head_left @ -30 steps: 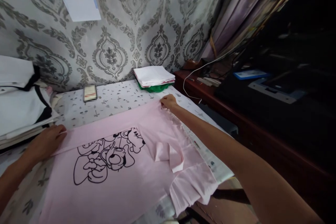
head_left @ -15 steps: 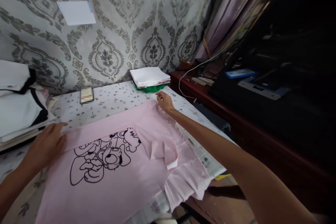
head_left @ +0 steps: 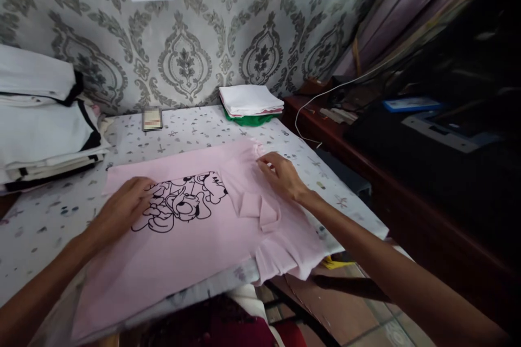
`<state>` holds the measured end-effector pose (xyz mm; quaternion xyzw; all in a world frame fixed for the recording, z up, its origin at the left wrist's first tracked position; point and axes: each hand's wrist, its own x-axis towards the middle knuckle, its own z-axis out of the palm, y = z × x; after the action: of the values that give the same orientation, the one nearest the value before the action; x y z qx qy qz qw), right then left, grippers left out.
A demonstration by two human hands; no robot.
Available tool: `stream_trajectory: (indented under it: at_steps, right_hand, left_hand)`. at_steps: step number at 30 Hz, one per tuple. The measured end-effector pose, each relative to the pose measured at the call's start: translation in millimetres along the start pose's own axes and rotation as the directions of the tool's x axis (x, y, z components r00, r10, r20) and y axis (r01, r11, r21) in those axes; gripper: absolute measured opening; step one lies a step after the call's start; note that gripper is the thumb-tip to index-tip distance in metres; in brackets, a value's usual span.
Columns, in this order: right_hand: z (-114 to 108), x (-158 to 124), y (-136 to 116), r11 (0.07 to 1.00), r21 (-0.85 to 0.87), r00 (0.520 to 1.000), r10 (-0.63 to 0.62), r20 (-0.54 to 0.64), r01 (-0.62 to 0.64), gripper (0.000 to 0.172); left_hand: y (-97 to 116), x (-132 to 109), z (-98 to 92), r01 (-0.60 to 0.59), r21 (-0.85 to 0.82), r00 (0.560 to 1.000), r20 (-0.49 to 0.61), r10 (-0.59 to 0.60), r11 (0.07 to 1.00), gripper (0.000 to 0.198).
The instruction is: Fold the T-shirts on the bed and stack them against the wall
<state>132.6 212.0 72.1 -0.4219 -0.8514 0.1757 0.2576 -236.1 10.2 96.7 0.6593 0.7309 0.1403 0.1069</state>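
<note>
A pink shirt point(head_left: 191, 260) with ruffled sleeves and a black line print of cartoon characters lies spread sideways on the patterned cloth. My left hand point(head_left: 126, 203) rests flat on it, fingers stretched over part of the print. At the shirt's right part, below the far ruffle, is my right hand point(head_left: 283, 176). Its thumb and forefinger are drawn together at the pink fabric, though the fingertips show only in part. Between the hands and nearer me, the neck part lies folded over in a loose curl. The near ruffled sleeve hangs at the table's edge.
Folded white and black garments point(head_left: 44, 124) are piled at left. A smaller folded stack point(head_left: 250, 100), white over green, stands at the back beside the wall. A small card-like item point(head_left: 152, 119) lies at the back left. Dark furniture point(head_left: 407, 217) with a white cable borders the right.
My left hand has moved from the shirt's left edge onto the print. My right hand has come back from the far ruffle towards me. The view has shifted.
</note>
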Motion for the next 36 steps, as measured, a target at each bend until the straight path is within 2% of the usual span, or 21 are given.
stream_trajectory:
  at_steps: [2, 4, 5, 7, 8, 10, 12, 16, 19, 21, 24, 25, 27, 28, 30, 31, 33, 35, 36]
  right_hand:
    - [-0.5, -14.0, -6.5, 0.997, 0.002, 0.996, -0.083, 0.033, 0.083, 0.031]
    - [0.3, -12.8, -8.4, 0.990, 0.010, 0.987, -0.143, 0.069, 0.143, 0.031]
    - [1.3, -7.0, -8.0, 0.987, 0.013, 0.983, -0.162, 0.084, 0.161, 0.031]
    - [5.3, 10.8, -5.3, 0.982, 0.019, 0.976, -0.187, 0.108, 0.186, 0.033]
    - [8.5, 20.5, -3.4, 0.980, 0.024, 0.973, -0.197, 0.117, 0.195, 0.034]
    - [17.0, 36.5, 2.1, 0.979, 0.042, 0.970, -0.205, 0.131, 0.201, 0.035]
    - [27.4, 44.8, 10.3, 0.979, 0.069, 0.973, -0.200, 0.116, 0.193, 0.034]
    - [42.6, 42.2, 28.6, 0.977, 0.153, 0.989, -0.148, 0.004, 0.146, 0.032]
    - [43.6, 38.3, 34.7, 0.973, 0.206, 0.994, -0.104, -0.010, 0.104, 0.035]
    - [41.7, 38.6, 36.0, 0.967, 0.238, 0.996, -0.092, 0.000, 0.089, 0.037]
    - [38.9, 41.2, 38.3, 0.945, 0.321, 0.998, -0.069, 0.007, 0.063, 0.039]
    - [38.3, 41.9, 39.4, 0.935, 0.350, 0.998, -0.062, 0.007, 0.055, 0.040]
    - [37.5, 42.9, 41.1, 0.924, 0.380, 0.999, -0.051, 0.014, 0.042, 0.040]
    - [37.2, 43.1, 41.5, 0.923, 0.384, 0.999, -0.046, 0.020, 0.035, 0.040]
    - [36.7, 42.9, 41.0, 0.924, 0.381, 0.999, -0.042, 0.029, 0.028, 0.040]
    - [36.4, 42.5, 40.1, 0.926, 0.377, 0.999, -0.045, 0.025, 0.032, 0.040]
    - [35.5, 41.1, 37.8, 0.932, 0.359, 0.999, -0.055, -0.001, 0.052, 0.040]
    - [33.9, 39.1, 35.8, 0.945, 0.317, 0.997, -0.073, -0.039, 0.082, 0.039]
    - [32.8, 38.2, 35.1, 0.953, 0.286, 0.995, -0.091, -0.044, 0.100, 0.038]
  left_hand:
    - [41.0, 4.2, 9.7, -0.131, -0.139, 0.988, 0.061, 0.141, 0.982, 0.040]
    - [88.6, 12.4, 22.2, -0.277, -0.201, 0.945, 0.119, 0.304, 0.939, 0.035]
    - [112.4, 17.1, 29.1, -0.378, -0.201, 0.904, 0.131, 0.408, 0.903, 0.034]
    - [155.0, 26.6, 42.7, -0.566, -0.157, 0.792, 0.169, 0.587, 0.809, 0.037]
    - [172.4, 30.9, 48.9, -0.632, -0.107, 0.741, 0.209, 0.638, 0.768, 0.041]
    - [197.5, 37.7, 59.1, -0.703, -0.026, 0.685, 0.244, 0.686, 0.711, 0.049]
    - [210.8, 41.1, 65.1, -0.732, 0.028, 0.665, 0.248, 0.704, 0.681, 0.049]
    - [214.3, 36.9, 63.4, -0.746, 0.088, 0.664, 0.164, 0.729, 0.660, 0.019]
    - [202.0, 28.9, 52.4, -0.724, -0.012, 0.687, 0.079, 0.722, 0.690, 0.023]
    - [186.0, 23.5, 41.5, -0.632, -0.231, 0.760, -0.001, 0.650, 0.740, 0.028]
    - [154.8, 16.5, 23.2, -0.344, -0.567, 0.924, -0.063, 0.378, 0.749, 0.029]
    - [145.2, 14.3, 18.0, -0.250, -0.619, 0.960, -0.059, 0.274, 0.745, 0.029]
    - [132.9, 9.3, 11.4, -0.144, -0.638, 0.988, -0.047, 0.147, 0.757, 0.029]
    - [131.4, 6.3, 11.0, -0.143, -0.619, 0.988, -0.040, 0.150, 0.773, 0.029]
    - [138.4, -0.4, 16.7, -0.245, -0.536, 0.958, -0.007, 0.285, 0.808, 0.025]
    - [146.0, -3.9, 22.7, -0.334, -0.468, 0.922, 0.019, 0.387, 0.818, 0.023]
    - [165.2, -10.1, 38.3, -0.527, -0.275, 0.819, 0.090, 0.567, 0.804, 0.027]
    - [183.8, -13.6, 53.9, -0.662, -0.061, 0.728, 0.184, 0.660, 0.747, 0.036]
    - [191.2, -14.1, 59.9, -0.702, 0.020, 0.696, 0.230, 0.680, 0.712, 0.036]
